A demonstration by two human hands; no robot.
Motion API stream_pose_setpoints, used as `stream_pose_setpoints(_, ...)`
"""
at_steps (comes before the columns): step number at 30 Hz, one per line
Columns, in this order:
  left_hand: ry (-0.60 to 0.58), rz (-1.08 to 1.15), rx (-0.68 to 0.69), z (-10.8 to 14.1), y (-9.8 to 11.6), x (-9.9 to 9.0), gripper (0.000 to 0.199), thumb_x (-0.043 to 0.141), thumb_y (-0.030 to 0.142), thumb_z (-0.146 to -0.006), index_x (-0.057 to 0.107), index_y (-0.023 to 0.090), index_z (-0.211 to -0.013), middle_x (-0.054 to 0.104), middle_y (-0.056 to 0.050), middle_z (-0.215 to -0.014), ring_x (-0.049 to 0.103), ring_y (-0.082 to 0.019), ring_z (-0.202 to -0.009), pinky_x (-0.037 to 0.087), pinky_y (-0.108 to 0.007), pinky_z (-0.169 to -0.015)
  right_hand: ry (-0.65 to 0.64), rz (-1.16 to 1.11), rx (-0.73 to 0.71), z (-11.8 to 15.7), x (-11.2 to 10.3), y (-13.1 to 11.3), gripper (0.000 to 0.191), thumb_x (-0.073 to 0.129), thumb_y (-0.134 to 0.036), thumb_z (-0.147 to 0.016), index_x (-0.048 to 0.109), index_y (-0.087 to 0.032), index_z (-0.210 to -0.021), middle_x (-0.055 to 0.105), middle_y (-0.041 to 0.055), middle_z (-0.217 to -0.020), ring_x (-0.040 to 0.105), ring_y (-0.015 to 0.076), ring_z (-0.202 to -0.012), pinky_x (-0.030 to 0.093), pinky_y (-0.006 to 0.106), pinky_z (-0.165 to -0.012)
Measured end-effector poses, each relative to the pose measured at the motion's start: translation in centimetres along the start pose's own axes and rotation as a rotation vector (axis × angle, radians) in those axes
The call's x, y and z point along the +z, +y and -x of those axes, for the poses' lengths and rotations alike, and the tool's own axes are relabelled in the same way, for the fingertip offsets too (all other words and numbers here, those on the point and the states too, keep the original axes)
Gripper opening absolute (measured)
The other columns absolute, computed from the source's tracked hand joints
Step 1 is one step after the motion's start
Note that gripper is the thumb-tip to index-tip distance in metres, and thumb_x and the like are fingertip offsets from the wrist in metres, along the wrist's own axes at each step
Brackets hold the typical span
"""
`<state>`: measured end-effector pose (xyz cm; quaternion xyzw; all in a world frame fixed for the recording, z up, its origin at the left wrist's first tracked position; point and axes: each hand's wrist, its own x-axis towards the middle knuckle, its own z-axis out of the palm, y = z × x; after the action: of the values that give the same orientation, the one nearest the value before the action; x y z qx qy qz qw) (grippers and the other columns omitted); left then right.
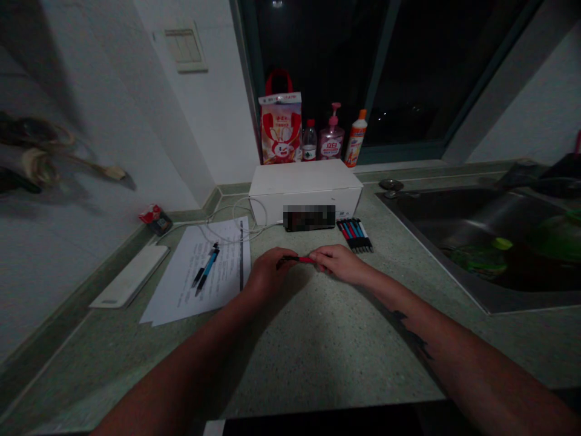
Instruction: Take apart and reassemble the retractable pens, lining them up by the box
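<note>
A speckled green stone countertop (290, 357) runs under everything, and the white cardboard box (305, 188) sits at its back edge, below a dark window (408, 66). To the box's right lies a stainless steel sink (458, 242) holding glossy green objects (481, 257). Behind the box stand a printed paper gift bag (280, 127) with a red handle, a clear plastic water bottle (309, 140), a pink pump bottle (331, 133) and a squeeze bottle (356, 138) with an orange cap. To the box's left and forward, a sheet of printed paper (195, 284) lies flat, with two pens (206, 269) resting on it and a thin white cable (231, 221) looping just behind. Further left of the box is a flat white slab (129, 276), its material hard to tell.

A tight row of slim pens (354, 235) lies just in front of the box's right corner. Directly in front of the box, the left hand (269, 275) and right hand (338, 264) are both closed, their fingertips meeting around opposite ends of a slender red-and-black pen (299, 259), held level above the countertop.
</note>
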<state>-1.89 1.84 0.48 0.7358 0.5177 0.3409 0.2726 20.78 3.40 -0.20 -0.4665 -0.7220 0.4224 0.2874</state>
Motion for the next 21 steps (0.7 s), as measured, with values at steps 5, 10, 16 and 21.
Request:
stream_pose_setpoints(5, -0.038, -0.022, -0.017, 0.30, 0.56, -0.03, 0.015, 0.063, 0.025, -0.091, 0.076, 0.023, -0.097, 0.079, -0.004, -0.096, 0.071, -0.022, -0.088, 0.054, -0.036, -0.084, 0.049, 0.072, -0.056, -0.07, -0.14, -0.11, 0.020, 0.061, -0.032, -0.094, 0.075, -0.021, -0.085, 0.070, 0.0019, -0.076, 0.061, 0.0163, -0.071, 0.044, 0.029, -0.067)
stream_pose_setpoints(10, -0.061, -0.029, -0.017, 0.28, 0.71, -0.16, 0.022, 0.055, 0.027, -0.095, 0.076, 0.022, -0.090, 0.078, -0.003, -0.087, 0.071, -0.021, -0.083, 0.052, -0.036, -0.083, 0.108, 0.131, -0.123, 0.02, -0.28, -0.40, 0.011, 0.071, -0.025, -0.087, 0.076, -0.022, -0.097, 0.075, 0.0046, -0.097, 0.065, 0.0188, -0.088, 0.048, 0.031, -0.079)
stream_pose_setpoints(16, -0.029, -0.034, -0.010, 0.26, 0.37, -0.06, 0.016, 0.061, 0.026, -0.092, 0.075, 0.023, -0.099, 0.078, -0.003, -0.097, 0.071, -0.021, -0.090, 0.052, -0.034, -0.084, 0.035, 0.194, -0.121, 0.18, 0.07, -0.41, 0.027, 0.054, -0.031, -0.099, 0.075, -0.020, -0.085, 0.071, 0.0032, -0.080, 0.064, 0.0173, -0.077, 0.046, 0.030, -0.074)
stream_pose_setpoints(21, -0.063, -0.041, -0.032, 0.29, 0.48, 0.01, 0.015, 0.060, 0.026, -0.094, 0.074, 0.023, -0.098, 0.078, -0.002, -0.089, 0.072, -0.021, -0.086, 0.052, -0.034, -0.082, 0.097, 0.164, -0.154, 0.06, 0.34, -0.22, 0.016, 0.070, -0.027, -0.089, 0.074, -0.020, -0.103, 0.073, 0.0049, -0.095, 0.065, 0.0185, -0.087, 0.047, 0.030, -0.078)
